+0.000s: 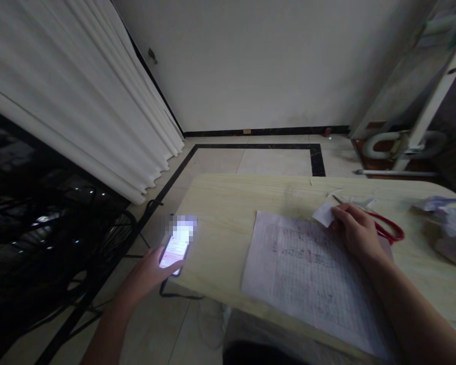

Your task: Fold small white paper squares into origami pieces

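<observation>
The phone [176, 249] sat at centre left of the frame, just off the near left corner of the table [220, 203], its screen lit. The left hand [146, 278] held it from below, fingers curled under it and the thumb laid along its lower edge. A black cable [180, 295] hung beneath it.

At centre right, the right hand [356, 232] rested on the upper corner of a gridded sheet [307, 276], fingers bunched together and their tips pinching a small slip of paper [324, 214]. A red loop [389, 232], perhaps a scissors handle, lay just behind that hand, partly hidden. A few white scraps [351, 199] lay beyond it.

The sheet was flat and whole, so by my reading the paper work had barely begun. A white curtain [79, 86] filled the upper left.
</observation>
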Demonstrator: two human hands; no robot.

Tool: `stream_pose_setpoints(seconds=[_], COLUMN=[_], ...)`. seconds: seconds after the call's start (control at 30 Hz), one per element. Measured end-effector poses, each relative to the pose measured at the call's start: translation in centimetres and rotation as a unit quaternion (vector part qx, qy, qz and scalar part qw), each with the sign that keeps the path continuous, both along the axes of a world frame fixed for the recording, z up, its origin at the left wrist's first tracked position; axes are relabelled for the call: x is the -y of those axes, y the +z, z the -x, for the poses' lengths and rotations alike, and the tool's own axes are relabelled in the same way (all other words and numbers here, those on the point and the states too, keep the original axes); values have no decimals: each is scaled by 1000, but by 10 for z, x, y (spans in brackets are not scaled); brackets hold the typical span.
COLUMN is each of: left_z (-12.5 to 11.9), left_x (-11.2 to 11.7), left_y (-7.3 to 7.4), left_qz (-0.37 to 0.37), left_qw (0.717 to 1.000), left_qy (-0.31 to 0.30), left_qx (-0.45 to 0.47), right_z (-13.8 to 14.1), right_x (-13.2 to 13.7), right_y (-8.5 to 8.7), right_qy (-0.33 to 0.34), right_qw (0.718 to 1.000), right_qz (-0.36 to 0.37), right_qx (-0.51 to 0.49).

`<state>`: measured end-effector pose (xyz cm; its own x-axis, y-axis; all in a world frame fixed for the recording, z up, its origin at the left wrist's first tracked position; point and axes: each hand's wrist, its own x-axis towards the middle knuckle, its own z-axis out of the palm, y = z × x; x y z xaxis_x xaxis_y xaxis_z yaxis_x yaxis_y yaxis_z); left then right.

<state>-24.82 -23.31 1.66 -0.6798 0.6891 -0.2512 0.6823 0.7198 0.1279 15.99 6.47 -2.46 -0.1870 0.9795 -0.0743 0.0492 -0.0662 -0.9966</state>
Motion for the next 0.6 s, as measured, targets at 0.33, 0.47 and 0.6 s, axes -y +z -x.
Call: stream_pose_setpoints(seconds=[0.33,0.47,0.6], left_z=[-11,-19,-25], left_x=[6,-4,-13], left_y=[-10,-8,-8], left_qz=[27,5,-14], left_qw=[999,1000,1000], left_qy=[-15,-6,-15], left_qx=[-29,-20,-5], right_z=[-2,-2,-3], right_x=[-1,-1,-1], right_y=[-3,-3,-3], right_qy=[3,2,-2], right_qw=[999,999,999], right_qz=[-30,-27,-34], right_qx=[26,32,39])
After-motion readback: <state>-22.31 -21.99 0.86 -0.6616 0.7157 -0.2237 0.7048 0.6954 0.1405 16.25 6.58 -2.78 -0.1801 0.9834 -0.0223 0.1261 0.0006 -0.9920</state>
